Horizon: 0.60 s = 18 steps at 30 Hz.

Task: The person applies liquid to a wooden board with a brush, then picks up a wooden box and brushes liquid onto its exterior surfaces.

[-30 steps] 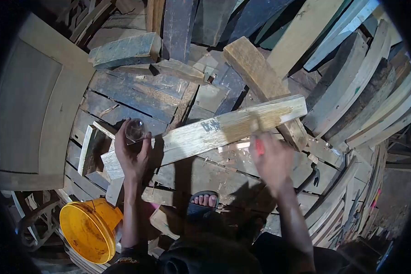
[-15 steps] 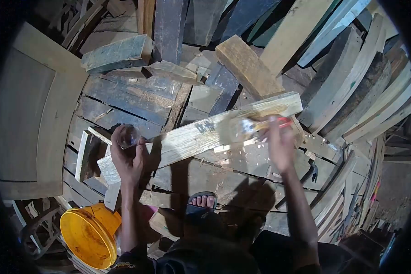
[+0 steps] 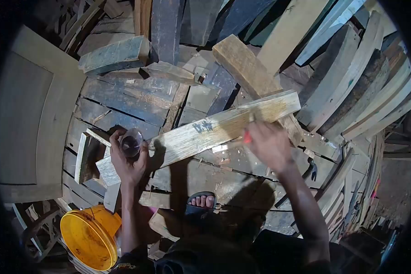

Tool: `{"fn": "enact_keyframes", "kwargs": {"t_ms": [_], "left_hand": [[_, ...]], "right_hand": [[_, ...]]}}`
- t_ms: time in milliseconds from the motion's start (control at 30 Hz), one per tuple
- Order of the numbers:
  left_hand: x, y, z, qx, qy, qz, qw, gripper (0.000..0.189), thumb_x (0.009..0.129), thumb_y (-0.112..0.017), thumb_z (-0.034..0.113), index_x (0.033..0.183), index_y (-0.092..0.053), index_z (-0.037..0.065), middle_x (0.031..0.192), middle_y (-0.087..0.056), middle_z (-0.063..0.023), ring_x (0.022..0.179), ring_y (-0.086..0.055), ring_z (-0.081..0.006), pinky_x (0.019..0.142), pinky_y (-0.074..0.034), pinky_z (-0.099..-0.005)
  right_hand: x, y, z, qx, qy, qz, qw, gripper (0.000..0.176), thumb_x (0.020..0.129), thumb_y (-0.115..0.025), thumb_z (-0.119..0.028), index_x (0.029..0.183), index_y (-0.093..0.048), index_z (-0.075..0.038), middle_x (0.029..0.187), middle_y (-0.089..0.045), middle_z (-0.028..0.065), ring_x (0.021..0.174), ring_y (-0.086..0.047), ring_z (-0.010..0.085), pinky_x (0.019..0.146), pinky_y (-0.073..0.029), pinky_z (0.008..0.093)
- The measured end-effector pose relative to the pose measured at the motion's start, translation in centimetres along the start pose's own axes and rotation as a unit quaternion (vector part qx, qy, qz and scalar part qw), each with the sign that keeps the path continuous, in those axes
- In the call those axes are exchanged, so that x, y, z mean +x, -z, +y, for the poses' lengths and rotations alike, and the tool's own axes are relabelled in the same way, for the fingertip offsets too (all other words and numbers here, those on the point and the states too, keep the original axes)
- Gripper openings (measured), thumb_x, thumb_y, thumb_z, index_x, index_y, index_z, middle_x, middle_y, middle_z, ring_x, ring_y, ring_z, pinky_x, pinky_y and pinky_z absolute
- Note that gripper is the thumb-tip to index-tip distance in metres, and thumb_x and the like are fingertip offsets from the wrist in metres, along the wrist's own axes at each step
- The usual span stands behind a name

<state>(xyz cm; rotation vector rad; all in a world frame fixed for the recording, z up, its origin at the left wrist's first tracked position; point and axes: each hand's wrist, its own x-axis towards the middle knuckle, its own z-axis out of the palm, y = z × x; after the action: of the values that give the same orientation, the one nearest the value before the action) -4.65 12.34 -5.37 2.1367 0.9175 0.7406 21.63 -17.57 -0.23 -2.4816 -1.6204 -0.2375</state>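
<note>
My left hand point(image 3: 129, 160) grips a small clear plastic cup point(image 3: 131, 142) with a dark liquid in it, above the left part of a pale wooden plank point(image 3: 182, 139). The plank lies slantwise and has dark marks near its middle. Over its right half, my right hand point(image 3: 270, 144) is closed around what looks like a paintbrush point(image 3: 247, 136). Only a red part of its handle shows clearly; the bristle end is mostly hidden at the plank's face. That part of the plank looks yellower than the left part.
A yellow bucket point(image 3: 89, 235) stands at the lower left, near a panelled door point(image 3: 25, 114). A hammer point(image 3: 311, 170) lies at right on the board floor. A thick wooden block point(image 3: 246, 64) touches the plank's far end. Curved timbers point(image 3: 347, 86) lean at the right.
My right hand has turned over and moved slightly left and down, bringing the brush to the plank. The cup in my left hand has tilted, so its inside shows.
</note>
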Motion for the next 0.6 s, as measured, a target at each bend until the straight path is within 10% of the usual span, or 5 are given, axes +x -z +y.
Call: {"fn": "enact_keyframes", "kwargs": {"t_ms": [233, 333, 600], "left_hand": [[0.0, -0.3, -0.2, -0.016, -0.022, 0.018, 0.999, 0.058, 0.087, -0.082, 0.018, 0.132, -0.051, 0.001, 0.112, -0.067, -0.0205, 0.101, -0.068, -0.0329, 0.091, -0.055, -0.0396], [-0.1, 0.0, -0.2, -0.006, -0.021, 0.016, 1.0, 0.058, 0.087, -0.082, 0.018, 0.133, -0.052, 0.001, 0.112, -0.067, -0.0199, 0.101, -0.068, -0.0326, 0.092, -0.054, -0.0403], [0.3, -0.1, 0.7, 0.037, -0.011, 0.002, 0.999, 0.063, 0.083, -0.081, 0.021, 0.14, -0.059, 0.003, 0.118, -0.071, -0.0204, 0.108, -0.068, -0.0376, 0.098, -0.052, -0.0455]], "right_hand": [[1.9, 0.8, -10.1, 0.378, -0.053, 0.089, 0.92, 0.016, 0.094, -0.073, -0.013, 0.104, -0.067, -0.002, 0.085, -0.071, 0.0129, 0.07, -0.071, 0.0261, 0.064, -0.059, 0.038], [1.8, 1.2, -7.2, 0.575, -0.296, 0.103, 0.756, 0.025, 0.11, -0.06, -0.018, 0.104, -0.071, 0.004, 0.079, -0.07, 0.0056, 0.07, -0.065, 0.0107, 0.061, -0.05, 0.0294], [-1.8, 0.4, 9.0, 0.355, -0.324, 0.233, 0.846, 0.024, 0.109, -0.064, -0.026, 0.105, -0.069, -0.003, 0.076, -0.069, 0.0028, 0.066, -0.063, 0.011, 0.063, -0.051, 0.028]]}}
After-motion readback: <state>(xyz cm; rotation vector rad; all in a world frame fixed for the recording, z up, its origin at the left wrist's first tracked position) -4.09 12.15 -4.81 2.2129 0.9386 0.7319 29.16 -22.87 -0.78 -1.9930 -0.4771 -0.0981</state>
